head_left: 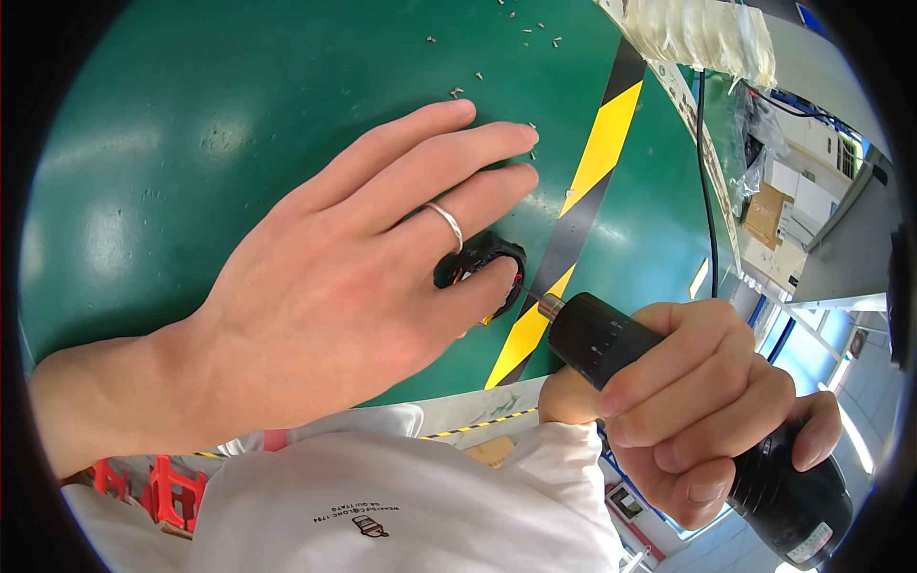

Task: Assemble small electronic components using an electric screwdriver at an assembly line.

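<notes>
Under the fingers of my left hand [325, 267] is a small black rounded part [489, 250] with an open hollow and bits of red and yellow inside. My index finger presses on it and the thumb is mostly hidden beneath, so the hand grips it; the other fingers stretch out over the table. My right hand [702, 406] is wrapped round a black electric screwdriver [604, 334]. Its thin bit points left and reaches the edge of the black part; whether the tip touches a screw is too small to tell.
Several small screws [479, 75] lie scattered on the green tabletop [210, 86] beyond my left hand. Yellow-and-black tape [600, 138] crosses it. A black cable [705, 191] hangs at the right, below a plastic-wrapped bundle [702, 40]. Red stools [175, 492] stand below the near edge.
</notes>
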`<state>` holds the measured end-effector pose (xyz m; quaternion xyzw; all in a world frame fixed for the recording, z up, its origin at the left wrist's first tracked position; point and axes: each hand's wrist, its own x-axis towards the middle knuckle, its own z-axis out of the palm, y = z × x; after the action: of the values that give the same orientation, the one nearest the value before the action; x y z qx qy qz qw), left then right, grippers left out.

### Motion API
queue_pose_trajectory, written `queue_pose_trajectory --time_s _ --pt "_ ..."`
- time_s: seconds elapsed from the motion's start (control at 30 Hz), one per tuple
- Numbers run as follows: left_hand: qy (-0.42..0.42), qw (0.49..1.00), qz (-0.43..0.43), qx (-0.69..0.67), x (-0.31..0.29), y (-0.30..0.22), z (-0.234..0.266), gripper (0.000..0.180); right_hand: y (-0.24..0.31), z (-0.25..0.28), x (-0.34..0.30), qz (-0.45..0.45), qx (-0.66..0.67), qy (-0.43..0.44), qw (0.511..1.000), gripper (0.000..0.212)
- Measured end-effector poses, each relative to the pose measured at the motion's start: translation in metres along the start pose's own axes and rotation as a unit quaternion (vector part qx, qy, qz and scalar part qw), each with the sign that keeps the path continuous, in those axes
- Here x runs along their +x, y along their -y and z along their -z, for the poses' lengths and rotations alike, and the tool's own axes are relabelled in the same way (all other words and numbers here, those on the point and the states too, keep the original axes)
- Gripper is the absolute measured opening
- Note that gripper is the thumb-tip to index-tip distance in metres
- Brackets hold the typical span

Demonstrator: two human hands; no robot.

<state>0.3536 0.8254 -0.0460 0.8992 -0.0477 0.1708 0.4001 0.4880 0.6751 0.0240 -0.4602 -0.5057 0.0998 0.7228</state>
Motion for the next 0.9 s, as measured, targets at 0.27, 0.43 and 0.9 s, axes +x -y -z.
queue_pose_trajectory --time_s 0.27,0.43,0.9 --pt "0.005 1.000 -0.001 0.000 0.0008 0.0012 -0.0010 0.047 0.0010 0.0047 0.0013 -0.007 0.002 0.026 1.000 0.043" --pt "0.004 1.000 -0.002 0.003 0.0009 0.0015 -0.0019 0.048 -0.0008 0.0032 0.0017 -0.002 0.004 0.014 1.000 0.043" --pt "0.009 0.999 0.005 -0.037 0.0029 -0.0014 0.0027 0.038 -0.0052 -0.0044 0.0068 0.033 0.062 -0.036 0.997 0.042"
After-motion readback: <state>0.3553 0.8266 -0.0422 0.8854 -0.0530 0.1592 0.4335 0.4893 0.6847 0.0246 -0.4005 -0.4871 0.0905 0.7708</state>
